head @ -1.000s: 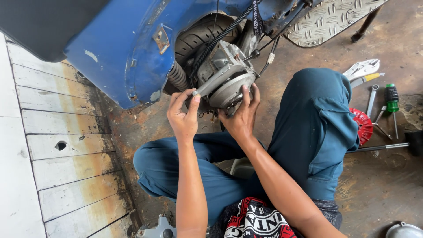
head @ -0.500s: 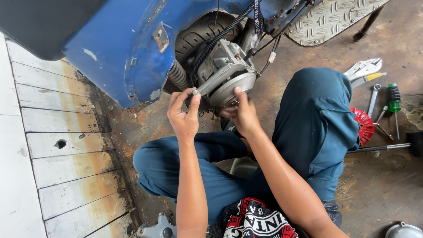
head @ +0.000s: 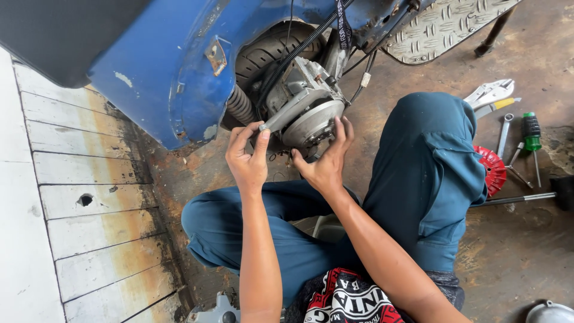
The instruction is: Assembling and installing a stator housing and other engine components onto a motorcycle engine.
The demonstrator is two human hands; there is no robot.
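Head view: right hand has slid back up, fingers now spread against the round engine cover's 5 o'clock edge; left hand stays pinched on the grey lever at 8 o'clock.

We are finding no packages, signs or screens here, only a few small marked pieces. A narrow black strap with white lettering is hanging down from the blue scooter body, crossing in front of the rear tyre. A small white rectangular tag is dangling on a thin cable just right of the grey engine cover. At the bottom edge we are seeing a black cloth printed in red and white.
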